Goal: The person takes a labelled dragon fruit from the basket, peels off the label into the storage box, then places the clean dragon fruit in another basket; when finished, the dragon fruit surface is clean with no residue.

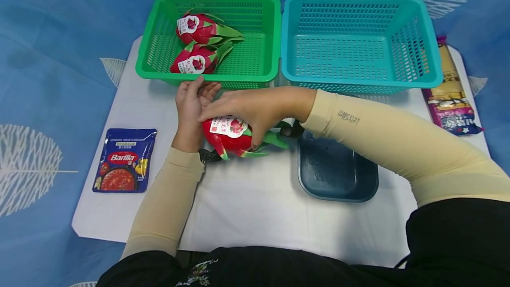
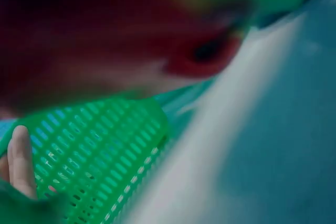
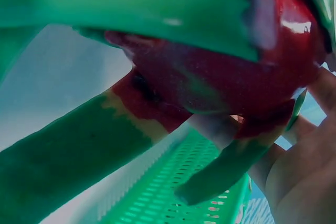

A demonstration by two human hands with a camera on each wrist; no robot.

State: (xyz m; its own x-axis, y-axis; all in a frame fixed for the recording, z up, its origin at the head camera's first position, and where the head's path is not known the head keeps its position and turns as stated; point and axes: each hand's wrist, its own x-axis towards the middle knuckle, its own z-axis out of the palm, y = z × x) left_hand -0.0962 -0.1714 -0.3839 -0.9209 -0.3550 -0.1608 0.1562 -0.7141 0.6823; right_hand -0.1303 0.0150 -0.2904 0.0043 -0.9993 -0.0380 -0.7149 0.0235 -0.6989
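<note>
A red dragon fruit (image 1: 217,136) with green-tipped scales and a white label lies sideways in the air over the table's middle. From above, my right hand (image 1: 255,109) grips it, thumb on the near side and fingers across the far side. My left hand (image 1: 190,107) is just left of the fruit, palm turned upward and fingers loosely extended near the green basket (image 1: 275,39). Blurred red fruit (image 2: 105,40) fills the top of the left wrist view. Two labelled dragon fruits (image 1: 203,30) lie inside the green basket, on its left side.
A turquoise basket (image 1: 432,56) stands beside the green one. Below my right forearm sits a dark blue bin (image 1: 330,167), partly covered. A blue Barilla pouch (image 1: 125,160) lies at the left, and a purple-and-gold packet (image 1: 450,92) at the right edge of the white table (image 1: 247,216).
</note>
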